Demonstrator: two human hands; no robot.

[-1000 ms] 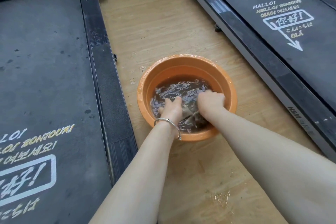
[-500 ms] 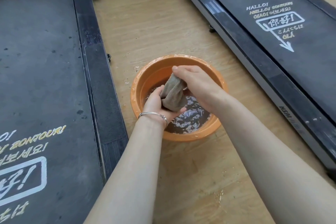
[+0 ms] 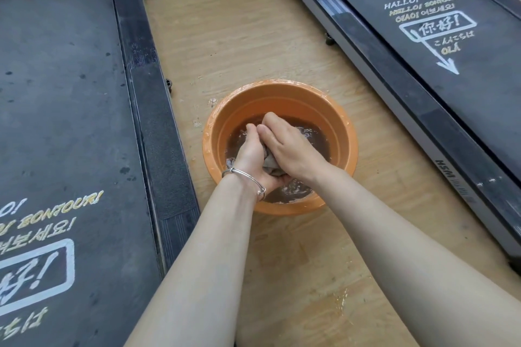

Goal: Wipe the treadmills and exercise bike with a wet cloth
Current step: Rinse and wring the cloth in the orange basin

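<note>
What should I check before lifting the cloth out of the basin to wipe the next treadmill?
1. Cloth held: ok, left hand and right hand both grip it over the orange basin.
2. Cloth wrung: cannot tell, it is mostly hidden between the hands.
3. Water clean: not ok, it looks brown and murky.
4. Floor dry: not ok, wet patches show near the basin.
5. Treadmills within reach: ok, left treadmill and right treadmill flank the basin.

Both forearms reach forward, left hand (image 3: 251,155) and right hand (image 3: 293,149) pressed side by side, fingers curled round the grey cloth (image 3: 270,164) bunched between the palms.
</note>
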